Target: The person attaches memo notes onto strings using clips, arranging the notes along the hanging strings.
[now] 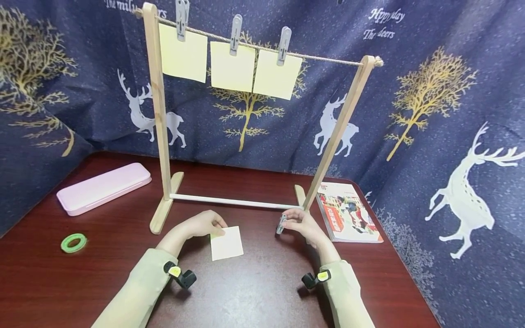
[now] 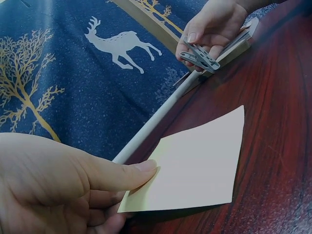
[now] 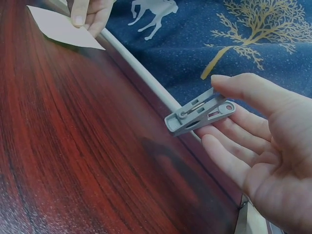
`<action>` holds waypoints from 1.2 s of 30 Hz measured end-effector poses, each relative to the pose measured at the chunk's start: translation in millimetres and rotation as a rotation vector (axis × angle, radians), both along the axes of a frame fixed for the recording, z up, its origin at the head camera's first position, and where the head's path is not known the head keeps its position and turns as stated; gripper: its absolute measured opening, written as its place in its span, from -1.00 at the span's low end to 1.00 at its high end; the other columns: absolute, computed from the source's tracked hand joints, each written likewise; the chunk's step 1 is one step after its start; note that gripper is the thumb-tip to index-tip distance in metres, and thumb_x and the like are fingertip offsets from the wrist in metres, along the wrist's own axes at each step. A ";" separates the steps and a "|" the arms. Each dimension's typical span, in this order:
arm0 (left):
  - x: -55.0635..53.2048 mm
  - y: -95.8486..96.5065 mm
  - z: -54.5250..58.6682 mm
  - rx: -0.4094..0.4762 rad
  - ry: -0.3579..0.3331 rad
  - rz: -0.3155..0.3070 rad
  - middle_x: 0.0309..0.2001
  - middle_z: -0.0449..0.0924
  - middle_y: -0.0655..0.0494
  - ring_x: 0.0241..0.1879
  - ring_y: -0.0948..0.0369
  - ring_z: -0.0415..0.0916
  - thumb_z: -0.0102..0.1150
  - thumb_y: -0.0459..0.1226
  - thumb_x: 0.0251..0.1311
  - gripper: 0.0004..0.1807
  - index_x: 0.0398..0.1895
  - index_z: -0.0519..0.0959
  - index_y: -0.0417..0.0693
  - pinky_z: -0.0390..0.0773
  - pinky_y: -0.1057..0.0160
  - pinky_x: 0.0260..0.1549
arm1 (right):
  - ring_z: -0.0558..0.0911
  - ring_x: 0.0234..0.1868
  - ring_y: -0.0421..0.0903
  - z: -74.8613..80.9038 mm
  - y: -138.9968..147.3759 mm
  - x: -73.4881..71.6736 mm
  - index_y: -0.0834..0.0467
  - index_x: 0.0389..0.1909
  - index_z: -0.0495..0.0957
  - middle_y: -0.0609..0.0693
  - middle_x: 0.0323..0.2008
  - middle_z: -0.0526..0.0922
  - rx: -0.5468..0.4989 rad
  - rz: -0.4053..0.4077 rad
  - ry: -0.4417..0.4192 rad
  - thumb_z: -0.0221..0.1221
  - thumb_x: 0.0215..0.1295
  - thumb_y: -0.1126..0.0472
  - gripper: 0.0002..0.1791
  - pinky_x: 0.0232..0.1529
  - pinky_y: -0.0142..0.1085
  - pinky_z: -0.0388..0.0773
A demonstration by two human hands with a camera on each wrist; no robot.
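Observation:
My left hand pinches the corner of a pale yellow sticky note between thumb and fingers, over the table. In the left wrist view the note bends slightly, its far edge tipped up. To the right, my right hand holds a grey clothespin between thumb and fingertips. The right wrist view shows that clothespin with its clamping end pointing away from the palm. Above both hands, three yellow notes hang from a string, each under a grey clothespin.
A wooden frame with a white bottom bar stands behind the hands, its string across the top. A pink case and a green tape roll lie at left. A book lies at right beside the frame's foot.

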State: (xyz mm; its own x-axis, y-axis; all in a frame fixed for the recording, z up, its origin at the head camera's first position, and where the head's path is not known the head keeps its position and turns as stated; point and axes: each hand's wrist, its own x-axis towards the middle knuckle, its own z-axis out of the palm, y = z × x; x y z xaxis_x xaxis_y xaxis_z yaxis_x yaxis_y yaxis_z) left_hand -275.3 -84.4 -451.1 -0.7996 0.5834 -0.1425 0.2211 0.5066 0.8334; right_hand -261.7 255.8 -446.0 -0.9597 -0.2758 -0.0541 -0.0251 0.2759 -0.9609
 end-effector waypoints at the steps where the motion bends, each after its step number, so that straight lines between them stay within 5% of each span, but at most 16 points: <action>1: 0.4 0.0 -0.3 0.002 -0.004 0.003 -0.35 0.70 -0.05 -0.36 0.27 0.57 0.27 -0.42 0.13 -0.82 -0.22 0.65 -0.39 0.54 0.33 -0.33 | 0.62 -0.21 -0.31 -0.5 0.0 0.0 0.54 0.04 0.41 -0.17 -0.29 0.63 0.001 -0.003 -0.003 0.24 0.18 0.38 -0.56 -0.13 -0.46 0.56; 24: 4.7 4.5 7.6 0.008 -0.029 0.050 -0.36 0.72 -0.05 -0.37 0.29 0.55 0.32 -0.41 0.08 -0.82 -0.26 0.68 -0.38 0.54 0.30 -0.31 | 0.64 -0.19 -0.31 2.1 -4.1 5.4 0.52 0.10 0.41 -0.12 -0.22 0.64 -0.031 -0.036 0.038 0.24 0.18 0.40 -0.51 -0.10 -0.42 0.56; 36: -3.4 7.2 16.7 -0.006 0.067 0.050 -0.38 0.72 -0.02 -0.38 0.30 0.56 0.32 -0.39 0.09 -0.84 -0.28 0.70 -0.32 0.54 0.31 -0.34 | 0.66 -0.18 -0.29 14.5 -5.3 2.8 0.48 0.08 0.44 0.08 -0.16 0.67 -0.048 -0.046 0.104 0.26 0.20 0.38 -0.55 -0.10 -0.41 0.59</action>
State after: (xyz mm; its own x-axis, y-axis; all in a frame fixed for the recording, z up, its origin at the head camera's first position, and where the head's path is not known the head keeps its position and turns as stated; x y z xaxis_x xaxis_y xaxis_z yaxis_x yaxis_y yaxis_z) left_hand -278.7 -77.2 -434.4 -0.8355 0.5419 -0.0908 0.2510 0.5235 0.8142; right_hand -258.9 250.5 -431.5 -0.9710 -0.2317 0.0583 -0.1135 0.2328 -0.9659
